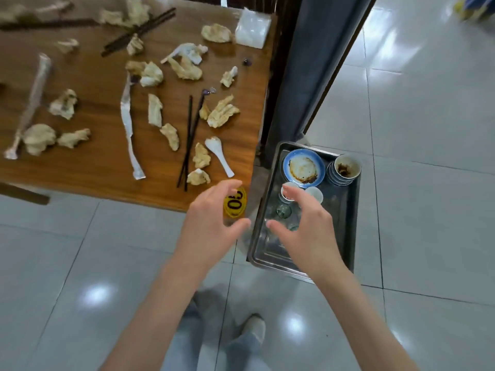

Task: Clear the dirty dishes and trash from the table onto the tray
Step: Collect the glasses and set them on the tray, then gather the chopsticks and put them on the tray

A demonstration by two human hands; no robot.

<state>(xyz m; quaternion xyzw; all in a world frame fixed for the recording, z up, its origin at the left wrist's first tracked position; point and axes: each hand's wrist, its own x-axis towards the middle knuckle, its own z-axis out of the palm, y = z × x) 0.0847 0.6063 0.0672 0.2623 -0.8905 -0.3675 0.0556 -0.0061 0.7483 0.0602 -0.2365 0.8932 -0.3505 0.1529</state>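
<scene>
The wooden table [93,167] is strewn with several crumpled napkins [222,112], dark chopsticks [189,140], a white spoon [218,153] and paper wrappers [128,124]. A metal tray [345,236] stands right of the table's corner. It holds a dirty blue plate [304,168], stacked bowls [345,170], small white cups [314,194] and clear glasses [284,211]. My left hand [211,223] hovers over the table's near corner, fingers spread, holding nothing. My right hand [308,231] hovers over the tray, fingers spread and empty.
A yellow number tag [235,203] sits at the table's corner under my left hand. A plastic napkin pack [253,28] lies at the far right edge. A dark chair [302,76] stands beyond the tray. Glossy tiled floor [428,183] surrounds everything.
</scene>
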